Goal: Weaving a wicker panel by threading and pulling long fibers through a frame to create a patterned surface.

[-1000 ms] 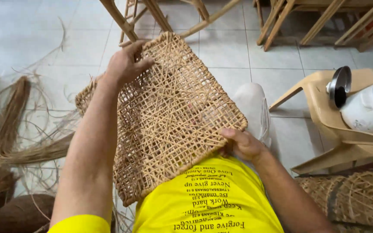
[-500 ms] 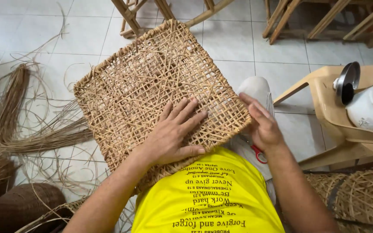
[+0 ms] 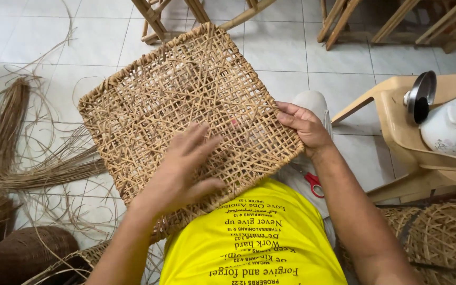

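While my right hand (image 3: 304, 125) pinched the woven panel's (image 3: 186, 100) right edge mid-frame, my open left hand (image 3: 178, 174) lay flat, gripping nothing, lower centre.

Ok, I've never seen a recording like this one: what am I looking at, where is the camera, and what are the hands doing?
There is no machine here: the camera sits on a person's head and looks down at their own two bare hands. A square woven rattan panel rests on their lap. The left hand lies flat on top of its weave, fingers spread. The right hand grips the panel's right edge. Around them, loose rattan strands lie on the tiled floor, red-handled scissors rest on the lap, and a white jug sits on a plastic chair.
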